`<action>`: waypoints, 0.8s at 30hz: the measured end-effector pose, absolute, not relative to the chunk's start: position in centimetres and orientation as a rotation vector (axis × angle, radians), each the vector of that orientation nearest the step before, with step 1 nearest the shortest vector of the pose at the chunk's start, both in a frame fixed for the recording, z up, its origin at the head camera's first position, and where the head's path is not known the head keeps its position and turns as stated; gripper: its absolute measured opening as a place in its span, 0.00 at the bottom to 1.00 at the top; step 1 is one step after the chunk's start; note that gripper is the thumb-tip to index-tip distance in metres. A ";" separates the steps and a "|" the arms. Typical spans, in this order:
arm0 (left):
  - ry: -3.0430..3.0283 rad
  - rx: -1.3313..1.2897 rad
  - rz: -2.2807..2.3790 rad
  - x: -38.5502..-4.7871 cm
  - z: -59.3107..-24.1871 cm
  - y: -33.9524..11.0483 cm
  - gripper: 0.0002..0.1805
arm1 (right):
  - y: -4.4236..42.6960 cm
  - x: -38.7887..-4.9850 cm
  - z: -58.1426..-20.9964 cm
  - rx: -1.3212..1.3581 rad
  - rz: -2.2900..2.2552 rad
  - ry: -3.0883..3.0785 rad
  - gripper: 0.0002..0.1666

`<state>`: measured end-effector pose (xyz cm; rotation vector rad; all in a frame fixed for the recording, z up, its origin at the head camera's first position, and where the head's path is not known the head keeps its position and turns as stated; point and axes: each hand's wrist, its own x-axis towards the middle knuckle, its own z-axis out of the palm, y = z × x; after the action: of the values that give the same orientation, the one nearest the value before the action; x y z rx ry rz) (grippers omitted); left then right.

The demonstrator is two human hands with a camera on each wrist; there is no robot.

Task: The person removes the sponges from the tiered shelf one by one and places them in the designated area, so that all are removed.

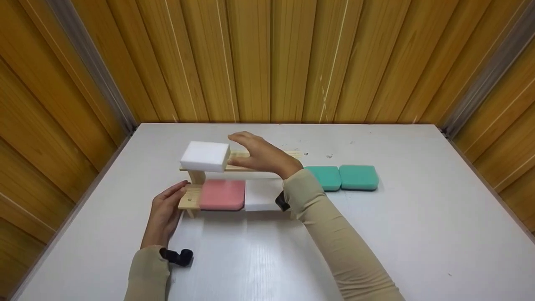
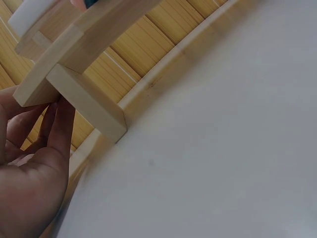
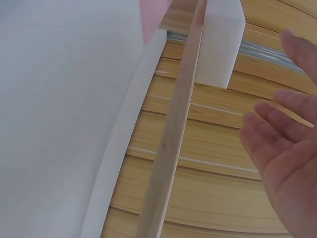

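A two-tier wooden rack (image 1: 190,201) stands on the table. My left hand (image 1: 164,214) grips the left end of its lower tier; in the left wrist view, fingertips reach in under the plank (image 2: 52,74) beside a leg. On the left end of the upper tier lies a white sponge block (image 1: 204,155). My right hand (image 1: 265,155) is just right of that block, fingers and thumb spread, with a gap between them in the right wrist view. The lower tier carries a pink sponge (image 1: 222,194) and a second white block (image 1: 261,193), partly hidden by my right wrist.
Two green sponges (image 1: 358,177) with dark undersides lie side by side on the white table (image 1: 418,234), right of the rack; my right forearm covers part of the nearer one. Wood-patterned walls (image 1: 288,62) enclose the table at the back and sides.
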<state>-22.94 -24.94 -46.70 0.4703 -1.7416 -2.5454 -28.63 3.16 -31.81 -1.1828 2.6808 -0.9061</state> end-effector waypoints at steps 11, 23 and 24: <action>-1.722 0.455 -2.584 -23.2 -46.5 -24.7 0.15 | 1.3 -29.0 -32.0 -1.119 -0.909 2.651 0.45; -1.738 0.482 -2.557 -23.3 -46.9 -24.7 0.13 | -0.1 -29.4 -33.3 -1.073 -0.895 2.625 0.48; -1.737 0.483 -2.558 -23.3 -46.9 -24.7 0.13 | -0.2 -29.4 -33.4 -1.072 -0.895 2.623 0.48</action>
<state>-23.28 -24.73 -46.92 0.4830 -1.7365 -2.5578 -29.41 -0.21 -33.41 -1.0723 2.6226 -0.8947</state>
